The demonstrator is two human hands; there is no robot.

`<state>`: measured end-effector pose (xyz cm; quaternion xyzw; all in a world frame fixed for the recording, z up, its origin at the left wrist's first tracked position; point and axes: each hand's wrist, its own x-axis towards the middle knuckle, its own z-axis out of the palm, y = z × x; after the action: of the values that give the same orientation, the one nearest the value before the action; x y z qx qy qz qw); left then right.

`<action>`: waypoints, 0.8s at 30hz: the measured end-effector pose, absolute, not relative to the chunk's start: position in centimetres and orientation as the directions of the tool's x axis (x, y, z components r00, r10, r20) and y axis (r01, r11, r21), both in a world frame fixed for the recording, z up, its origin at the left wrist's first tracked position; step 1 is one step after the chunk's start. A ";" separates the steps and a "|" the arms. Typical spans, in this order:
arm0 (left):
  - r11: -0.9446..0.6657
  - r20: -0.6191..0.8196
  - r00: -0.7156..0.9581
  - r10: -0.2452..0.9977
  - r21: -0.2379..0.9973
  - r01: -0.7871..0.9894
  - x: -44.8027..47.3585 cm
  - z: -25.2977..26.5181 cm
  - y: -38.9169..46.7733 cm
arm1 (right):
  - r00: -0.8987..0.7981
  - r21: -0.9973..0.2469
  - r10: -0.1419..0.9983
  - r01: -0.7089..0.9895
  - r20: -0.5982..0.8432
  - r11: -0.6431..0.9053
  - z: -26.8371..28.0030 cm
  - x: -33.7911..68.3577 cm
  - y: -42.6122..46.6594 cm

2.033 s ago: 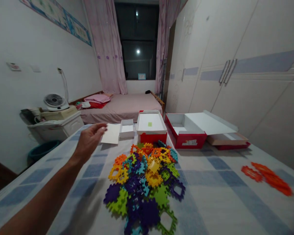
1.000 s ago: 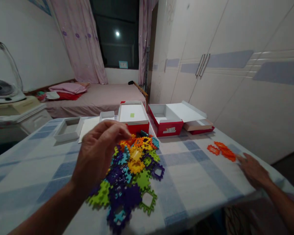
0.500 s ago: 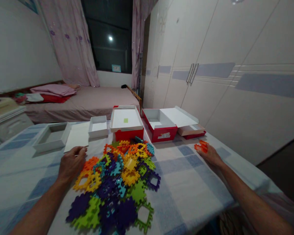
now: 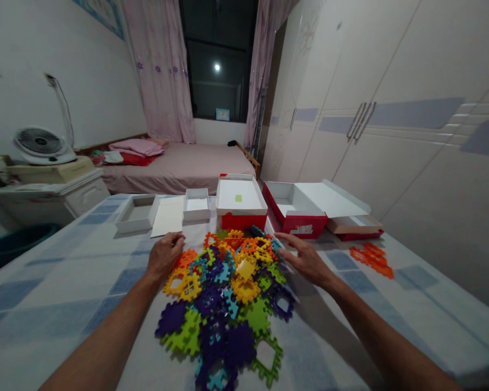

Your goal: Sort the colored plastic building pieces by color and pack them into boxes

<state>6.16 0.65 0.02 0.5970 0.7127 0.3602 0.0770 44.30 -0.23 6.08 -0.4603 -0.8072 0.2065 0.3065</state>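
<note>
A heap of interlocking plastic tiles (image 4: pixel 212 301) in purple, green, yellow, orange and blue lies on the cloth in front of me. At its left side, next to an orange tile (image 4: pixel 186 258), rests my left hand (image 4: pixel 165 253) with the fingers curled in; whatever they may hold is hidden. My right hand (image 4: pixel 305 262) is at the heap's upper right edge, fingers stretched apart, the tips close to a blue tile (image 4: pixel 276 247). Off to the right, several orange tiles (image 4: pixel 372 259) lie together on the cloth, away from both hands.
Behind the heap stand a red box with a white tray-like top (image 4: pixel 241 194), an open red box (image 4: pixel 294 209), a small white box (image 4: pixel 196 205) and a grey-white box (image 4: pixel 136 213). A cream sheet (image 4: pixel 168 215) lies between the two smaller boxes. The checked tablecloth (image 4: pixel 85 260) covers the table.
My right hand has let go of the orange tile at the right and moved left to the heap, opening its fingers. The view has turned left; my left hand stays beside the heap.
</note>
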 end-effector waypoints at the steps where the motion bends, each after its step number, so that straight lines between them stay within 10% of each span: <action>1: 0.026 0.320 -0.270 0.908 0.600 0.799 6.1 0.0 0.6 | -0.431 -0.601 0.845 0.598 0.316 0.530 5.8 42.8 0.1; 15: 0.033 0.298 -0.245 0.923 0.571 0.820 6.1 0.0 0.8 | -0.524 -0.405 0.747 0.629 0.408 0.663 4.0 41.1 -0.9; 24: 0.034 0.293 -0.237 0.926 0.561 0.827 5.9 -0.1 0.8 | 0.111 -0.702 0.881 0.653 0.461 0.285 2.7 45.7 1.6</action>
<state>5.87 0.80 -0.06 0.6131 0.7151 0.3273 0.0756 45.73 1.60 2.69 -0.5850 -0.6553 0.1233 0.4617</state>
